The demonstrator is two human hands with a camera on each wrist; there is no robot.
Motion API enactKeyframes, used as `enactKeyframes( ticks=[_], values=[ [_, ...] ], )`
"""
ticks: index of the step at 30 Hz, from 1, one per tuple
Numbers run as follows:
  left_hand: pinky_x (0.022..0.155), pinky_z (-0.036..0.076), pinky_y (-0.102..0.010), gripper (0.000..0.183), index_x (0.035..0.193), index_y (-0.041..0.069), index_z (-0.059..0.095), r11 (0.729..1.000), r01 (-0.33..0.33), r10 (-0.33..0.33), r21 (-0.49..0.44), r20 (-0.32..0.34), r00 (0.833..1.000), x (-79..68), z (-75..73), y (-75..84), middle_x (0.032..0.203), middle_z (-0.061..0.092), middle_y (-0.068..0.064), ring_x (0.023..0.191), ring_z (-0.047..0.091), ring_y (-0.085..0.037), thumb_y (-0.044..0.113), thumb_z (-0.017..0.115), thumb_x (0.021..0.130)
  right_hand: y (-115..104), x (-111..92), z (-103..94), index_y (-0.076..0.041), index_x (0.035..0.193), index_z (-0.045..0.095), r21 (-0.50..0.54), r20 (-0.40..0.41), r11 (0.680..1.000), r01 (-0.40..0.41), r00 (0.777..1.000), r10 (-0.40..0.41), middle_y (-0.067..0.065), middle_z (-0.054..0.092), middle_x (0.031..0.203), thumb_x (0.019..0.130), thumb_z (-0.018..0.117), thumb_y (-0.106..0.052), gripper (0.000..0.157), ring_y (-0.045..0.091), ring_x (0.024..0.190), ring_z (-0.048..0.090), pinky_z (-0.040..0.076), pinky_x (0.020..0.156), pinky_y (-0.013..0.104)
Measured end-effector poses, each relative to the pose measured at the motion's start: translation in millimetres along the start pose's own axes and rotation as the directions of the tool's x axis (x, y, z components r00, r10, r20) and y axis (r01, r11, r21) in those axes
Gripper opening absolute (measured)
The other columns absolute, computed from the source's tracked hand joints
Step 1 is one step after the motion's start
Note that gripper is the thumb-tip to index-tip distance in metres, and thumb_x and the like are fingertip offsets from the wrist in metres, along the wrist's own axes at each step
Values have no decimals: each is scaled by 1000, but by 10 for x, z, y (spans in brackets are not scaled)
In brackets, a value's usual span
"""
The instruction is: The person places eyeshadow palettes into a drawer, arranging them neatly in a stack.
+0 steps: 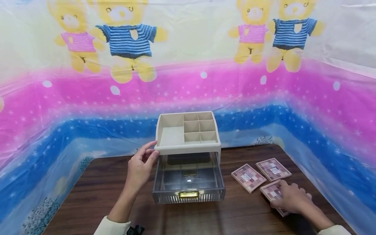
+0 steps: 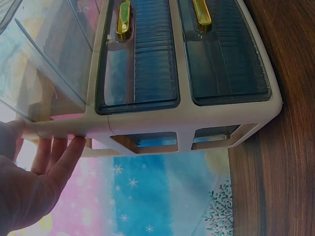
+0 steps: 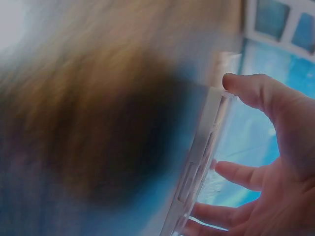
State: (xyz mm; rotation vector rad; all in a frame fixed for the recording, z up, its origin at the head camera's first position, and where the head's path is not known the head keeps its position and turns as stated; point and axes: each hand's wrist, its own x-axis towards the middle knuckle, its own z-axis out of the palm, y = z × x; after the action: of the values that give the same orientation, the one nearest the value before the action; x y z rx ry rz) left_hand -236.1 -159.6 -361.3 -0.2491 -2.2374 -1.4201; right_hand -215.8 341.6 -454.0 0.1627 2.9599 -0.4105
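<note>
A cream drawer organizer [image 1: 188, 148] stands at the table's middle, its clear top drawer [image 1: 189, 178] pulled out toward me. My left hand [image 1: 140, 168] holds its upper left front corner, thumb at the front edge. In the left wrist view, the fingertips of the left hand [image 2: 42, 177] lie along the organizer's side [image 2: 147, 125]. At the right, my right hand [image 1: 293, 199] grips the nearest eyeshadow palette [image 1: 271, 191], thumb and fingers at its edges. In the right wrist view this palette [image 3: 197, 147] appears edge-on beside the right hand [image 3: 285, 157].
Two more eyeshadow palettes, one nearer the drawer [image 1: 249, 178] and one behind [image 1: 274, 169], lie on the dark wood table [image 1: 229, 217]. Two lower drawers with gold handles [image 2: 202, 14] are closed. A printed cloth [image 1: 188, 88] hangs around the table's back and sides.
</note>
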Motion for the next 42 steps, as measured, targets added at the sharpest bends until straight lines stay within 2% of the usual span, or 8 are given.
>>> enactKeyframes(
  ticks=[4,7,12,16,23,29,36,42],
  values=[
    [74,60,-20,39,139,19,63,1000,1,-1,9,-8,1000,-4,-1,-6,111,76,-14,84,67,-9,26,65,101,-181,-100,-116,-4,134,54,3,-126,993,117,985,-116,27,61,119,66,83,-53,89,43,95,58,36,64,45],
    [74,61,-22,39,139,19,63,1000,2,-2,9,-7,1000,2,-1,-14,111,76,-14,84,67,-7,26,65,101,-351,-179,-201,-2,133,55,7,-216,973,230,951,-223,24,63,121,64,86,-49,88,38,94,61,37,63,41],
    [74,62,-27,39,139,19,63,1000,7,-7,5,-6,1000,11,4,-32,111,76,-14,82,67,-4,25,66,101,-618,-306,-324,-6,131,58,7,-379,895,447,829,-411,11,65,116,57,91,-38,87,22,95,58,46,71,39],
    [74,62,-25,39,139,19,63,1000,5,-5,8,-9,1000,12,11,-39,111,76,-13,82,67,-4,25,66,101,-817,-383,-456,-11,133,57,10,-425,820,573,745,-515,5,63,121,57,92,-28,85,19,103,56,50,82,38],
    [72,58,-17,39,139,18,63,1000,-2,2,4,-9,1000,20,6,-38,111,76,-14,81,66,0,24,66,101,-1139,-521,-730,-25,143,50,89,-358,700,708,679,-641,3,55,138,59,92,-23,94,17,108,53,51,80,30],
    [71,57,-15,39,139,18,63,1000,1,-1,6,-11,1000,15,1,-33,111,76,-15,80,66,2,23,66,101,-1498,-612,-852,-33,145,52,75,-280,642,763,634,-721,0,47,156,60,90,-27,93,27,137,46,45,103,62],
    [70,57,-16,39,139,18,63,1000,9,-9,17,-1,1000,11,4,-23,112,76,-14,80,65,1,23,66,101,-1903,-625,-976,-35,138,62,9,-183,565,825,557,-810,3,48,157,64,88,-31,79,31,143,41,36,108,64],
    [70,57,-16,39,140,19,62,1000,2,-2,23,3,1000,11,-4,-25,112,76,-14,80,65,-2,25,65,101,-2178,-551,-1016,-35,126,70,-2,-112,518,856,514,-850,2,58,148,72,81,-30,56,32,137,46,35,105,64]
  ],
)
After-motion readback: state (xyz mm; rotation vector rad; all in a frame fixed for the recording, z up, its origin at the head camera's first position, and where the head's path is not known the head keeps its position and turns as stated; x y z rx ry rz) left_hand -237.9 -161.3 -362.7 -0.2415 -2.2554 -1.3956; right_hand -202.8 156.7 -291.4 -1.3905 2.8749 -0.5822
